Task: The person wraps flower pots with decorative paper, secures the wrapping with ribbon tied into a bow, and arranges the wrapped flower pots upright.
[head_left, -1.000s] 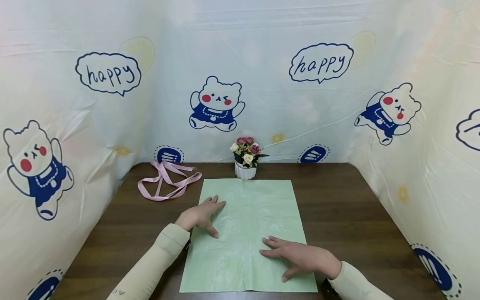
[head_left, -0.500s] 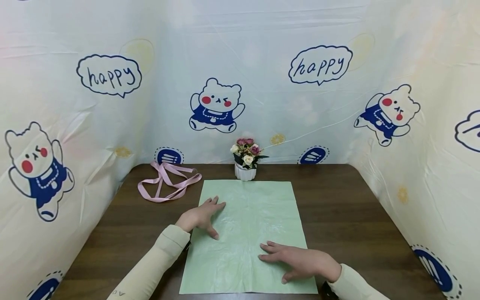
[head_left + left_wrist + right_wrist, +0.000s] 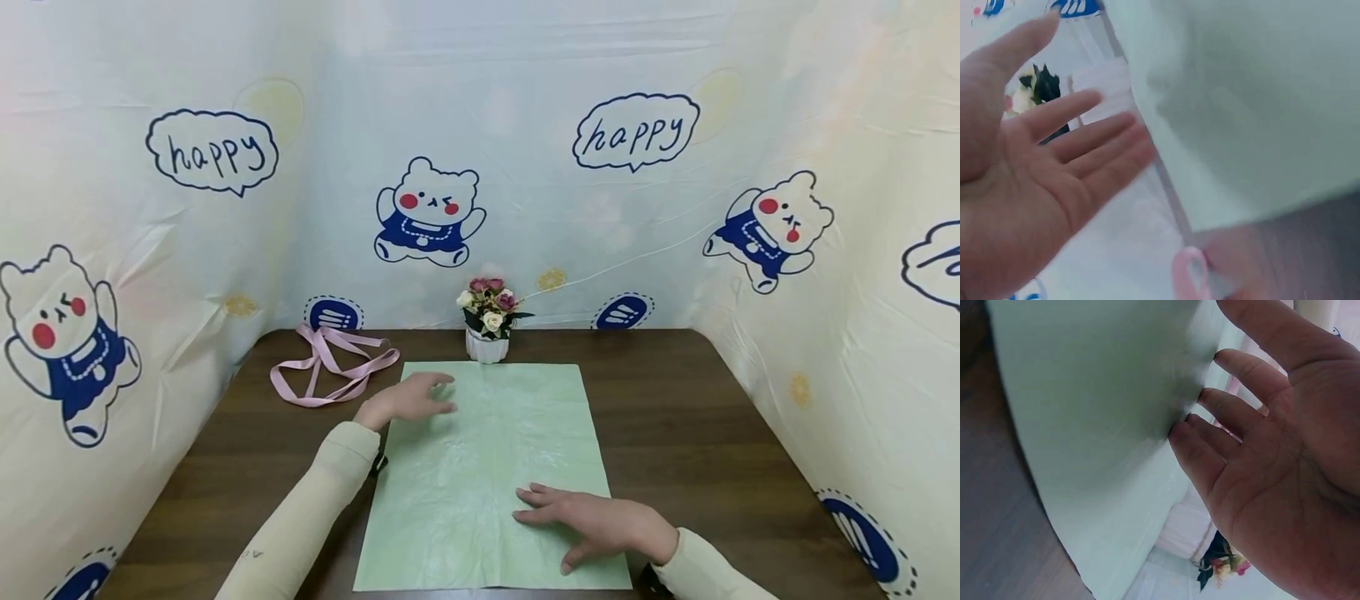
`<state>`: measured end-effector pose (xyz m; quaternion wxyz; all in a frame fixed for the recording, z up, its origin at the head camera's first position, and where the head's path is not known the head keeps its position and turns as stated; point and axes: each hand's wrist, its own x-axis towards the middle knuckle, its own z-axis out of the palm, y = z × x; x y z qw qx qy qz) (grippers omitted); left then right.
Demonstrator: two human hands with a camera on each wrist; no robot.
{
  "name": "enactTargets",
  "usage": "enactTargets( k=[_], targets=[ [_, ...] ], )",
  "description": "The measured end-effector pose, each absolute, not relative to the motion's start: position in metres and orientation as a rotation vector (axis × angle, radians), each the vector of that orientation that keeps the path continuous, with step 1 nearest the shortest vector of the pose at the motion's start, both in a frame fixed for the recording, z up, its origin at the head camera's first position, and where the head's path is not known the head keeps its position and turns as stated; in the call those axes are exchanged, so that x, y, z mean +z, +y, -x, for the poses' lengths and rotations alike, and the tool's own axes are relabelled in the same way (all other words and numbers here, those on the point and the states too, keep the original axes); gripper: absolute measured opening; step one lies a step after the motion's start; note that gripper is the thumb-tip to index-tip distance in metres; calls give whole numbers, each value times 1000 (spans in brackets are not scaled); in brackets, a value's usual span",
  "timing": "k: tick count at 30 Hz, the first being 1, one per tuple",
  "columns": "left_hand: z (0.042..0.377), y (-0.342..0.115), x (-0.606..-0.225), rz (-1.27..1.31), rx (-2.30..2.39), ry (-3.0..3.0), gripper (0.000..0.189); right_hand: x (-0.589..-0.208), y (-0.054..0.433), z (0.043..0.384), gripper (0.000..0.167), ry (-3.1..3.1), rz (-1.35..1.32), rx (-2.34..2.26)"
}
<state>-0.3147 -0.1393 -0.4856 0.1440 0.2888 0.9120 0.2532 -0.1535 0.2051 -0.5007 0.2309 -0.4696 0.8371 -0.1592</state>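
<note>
The paper (image 3: 495, 467), a pale green sheet, lies flat on the brown counter (image 3: 690, 450), its near edge close to the bottom of the head view. A faint crease runs down its middle from the far edge to the near one, and small wrinkles catch the light on both sides of it.

The person's left hand (image 3: 408, 398) is over the far left part of the paper, reaching in across its left edge. Its fingers are straight and the thumb stands apart from them, with nothing in its grasp; the left wrist view shows the bare palm, somewhat blurred. Whether any fingertip touches the paper there cannot be told.

The right hand (image 3: 596, 525) is over the near right part, fingers extended and a little spread, thumb apart. In the right wrist view its fingertips rest on the paper, and it grips nothing.

Both arms wear pale sleeves (image 3: 311, 500), and a dark band (image 3: 378, 463) shows at the left wrist. Beyond the left hand, a pink ribbon (image 3: 321, 343) lies in loose loops on the counter, to the left of the paper. A white pot (image 3: 487, 346) of flowers (image 3: 491, 307) stands upright just behind the paper's far edge. Behind the counter hangs a cloth (image 3: 540, 229) printed with bears and the word "happy".
</note>
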Motion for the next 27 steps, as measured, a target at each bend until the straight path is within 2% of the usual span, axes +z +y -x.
enactTargets(
  k=[4, 11, 15, 27],
  targets=[
    [342, -126, -490, -737, 1032, 2625, 66, -499, 205, 152, 86, 2315, 1301, -433],
    [380, -92, -506, -421, 1418, 2607, 83, -500, 206, 153, 87, 2323, 1305, -432],
    [397, -78, -514, -395, 1550, 2586, 87, -501, 206, 154, 87, 2320, 1320, -423],
    [411, -55, -523, -214, 1727, 2521, 88, -497, 205, 156, 87, 2303, 1338, -397]
  ],
)
